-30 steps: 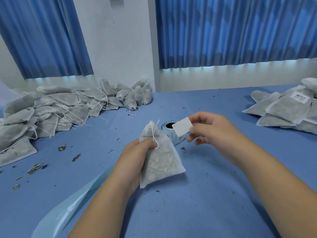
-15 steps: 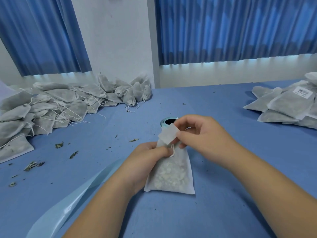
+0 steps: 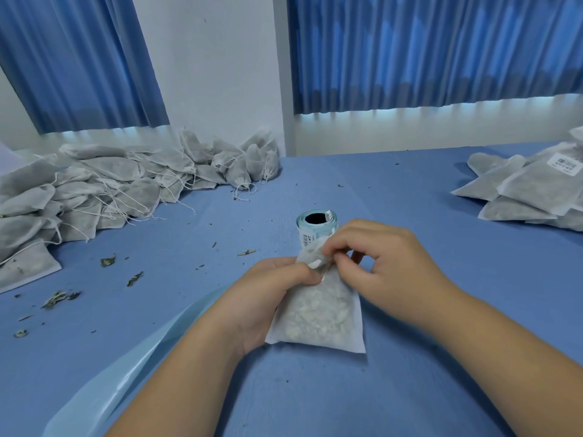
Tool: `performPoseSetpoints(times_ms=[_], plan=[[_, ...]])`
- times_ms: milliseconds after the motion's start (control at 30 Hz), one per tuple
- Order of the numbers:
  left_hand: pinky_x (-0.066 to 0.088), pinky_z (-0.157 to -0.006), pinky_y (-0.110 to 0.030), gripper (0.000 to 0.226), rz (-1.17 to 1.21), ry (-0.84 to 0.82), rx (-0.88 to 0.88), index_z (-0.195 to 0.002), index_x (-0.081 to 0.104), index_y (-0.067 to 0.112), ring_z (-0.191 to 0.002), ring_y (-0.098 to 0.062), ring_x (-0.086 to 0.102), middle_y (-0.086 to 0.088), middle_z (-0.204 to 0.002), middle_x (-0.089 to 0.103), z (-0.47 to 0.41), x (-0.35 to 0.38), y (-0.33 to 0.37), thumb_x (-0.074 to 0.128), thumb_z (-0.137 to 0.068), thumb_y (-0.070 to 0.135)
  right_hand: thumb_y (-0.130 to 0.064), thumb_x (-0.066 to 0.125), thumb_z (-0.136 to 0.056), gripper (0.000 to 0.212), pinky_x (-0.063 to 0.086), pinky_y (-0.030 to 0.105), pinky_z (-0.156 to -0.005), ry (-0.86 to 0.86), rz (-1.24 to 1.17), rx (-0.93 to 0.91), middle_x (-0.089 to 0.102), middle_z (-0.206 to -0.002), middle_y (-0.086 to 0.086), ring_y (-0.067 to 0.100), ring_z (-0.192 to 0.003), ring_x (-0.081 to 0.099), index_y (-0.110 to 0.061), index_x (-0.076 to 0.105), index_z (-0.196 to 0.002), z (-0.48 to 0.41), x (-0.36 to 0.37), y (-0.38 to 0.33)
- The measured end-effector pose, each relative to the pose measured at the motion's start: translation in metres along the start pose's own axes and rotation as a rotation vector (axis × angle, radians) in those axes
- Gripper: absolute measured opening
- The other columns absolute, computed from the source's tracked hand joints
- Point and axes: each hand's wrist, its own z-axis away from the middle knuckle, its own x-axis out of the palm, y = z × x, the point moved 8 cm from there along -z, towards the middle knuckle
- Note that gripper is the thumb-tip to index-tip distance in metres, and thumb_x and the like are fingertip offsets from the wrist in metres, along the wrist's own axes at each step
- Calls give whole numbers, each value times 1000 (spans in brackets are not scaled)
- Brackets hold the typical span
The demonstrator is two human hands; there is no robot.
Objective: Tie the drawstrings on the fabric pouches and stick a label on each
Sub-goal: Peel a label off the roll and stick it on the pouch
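A filled white fabric pouch (image 3: 318, 316) lies on the blue table in front of me. My left hand (image 3: 268, 294) grips it from the left, thumb near its gathered neck. My right hand (image 3: 375, 263) has its fingers curled at the pouch's top, pinching a small white label (image 3: 315, 264) against the neck. Most of the label is hidden under my fingers. A roll of labels (image 3: 316, 227) stands upright just behind the pouch.
A big heap of pouches with loose strings (image 3: 104, 190) fills the far left. Several labelled pouches (image 3: 530, 187) are stacked at the far right. A pale blue backing strip (image 3: 120, 370) trails off the near left. Dried leaf bits (image 3: 60, 296) lie scattered.
My right hand brought the label from beside the roll down onto the pouch's neck. The pouch went from held up to lying flatter on the table.
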Motion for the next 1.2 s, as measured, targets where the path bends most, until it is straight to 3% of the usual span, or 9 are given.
performPoseSetpoints(times_ms=[100, 433, 533, 633, 733, 867, 967, 1100, 1200], plan=[[52, -66, -29, 19, 30, -1, -1, -84, 76, 12, -78, -21, 68, -9, -85, 69, 1, 0, 0, 64, -70, 15, 3, 63, -80, 18, 51, 30, -70, -38, 77, -75, 68, -87, -2, 10, -74, 60, -10, 74, -87, 2, 1, -7], [55, -69, -29, 33, 214, -31, -5, -97, 74, 7, -80, -22, 67, -10, -91, 64, 1, 2, 3, 62, -68, 18, 1, 58, -78, 38, 54, 41, -75, -199, 247, -141, 68, -104, -6, 22, -92, 62, -20, 75, -106, 8, 5, -9], [51, -86, -36, 43, 123, -22, 68, -111, 73, 8, -93, -25, 68, -11, -102, 70, -1, 2, 8, 67, -76, 34, -7, 52, -77, 41, 52, 43, -74, -209, 279, -120, 66, -107, -6, 22, -92, 59, -24, 76, -105, 10, 6, -8], [52, -85, -40, 33, -18, 68, 148, -99, 75, 9, -88, -27, 68, -13, -96, 72, -1, -4, 8, 72, -78, 35, -24, 57, -81, 25, 47, 30, -84, -193, 73, 46, 60, -103, -17, 9, -96, 56, -29, 77, -95, 13, 8, 2], [50, -86, -46, 33, -76, 127, 208, -101, 72, 5, -88, -30, 66, -19, -96, 70, 1, -5, 11, 70, -80, 30, -39, 77, -77, 11, 39, 10, -76, -85, -163, 275, 56, -96, -16, 3, -95, 56, -31, 72, -82, 13, 4, 18], [53, -85, -47, 27, -127, 164, 299, -97, 74, 12, -87, -31, 70, -20, -99, 73, 1, 10, 18, 66, -81, 32, -29, 87, -65, 38, 44, 14, -68, -13, -312, 615, 60, -96, -6, 0, -74, 56, -27, 59, -90, 26, 2, 49], [55, -81, -46, 19, -189, 196, 336, -93, 74, 15, -88, -34, 71, -17, -94, 74, -5, 22, 21, 69, -87, 32, -20, 84, -72, 28, 51, 25, -62, -136, -627, 764, 71, -82, 3, 14, -68, 65, -14, 63, -89, 34, 8, 58], [57, -64, -29, 19, -242, 218, 360, -84, 76, 21, -78, -22, 73, -9, -85, 76, -17, 36, 26, 65, -90, 35, -14, 82, -75, 22, 48, 23, -56, -21, -764, 785, 67, -67, 4, 16, -60, 61, -12, 60, -73, 39, -11, 68], [57, -85, -41, 24, -259, 128, 278, -91, 77, 16, -92, -24, 73, -7, -93, 77, -33, 57, 23, 72, -87, 38, -15, 80, -76, 19, 52, 27, -58, 99, -754, 842, 70, -72, 9, 19, -63, 65, -9, 62, -74, 47, -33, 83]])
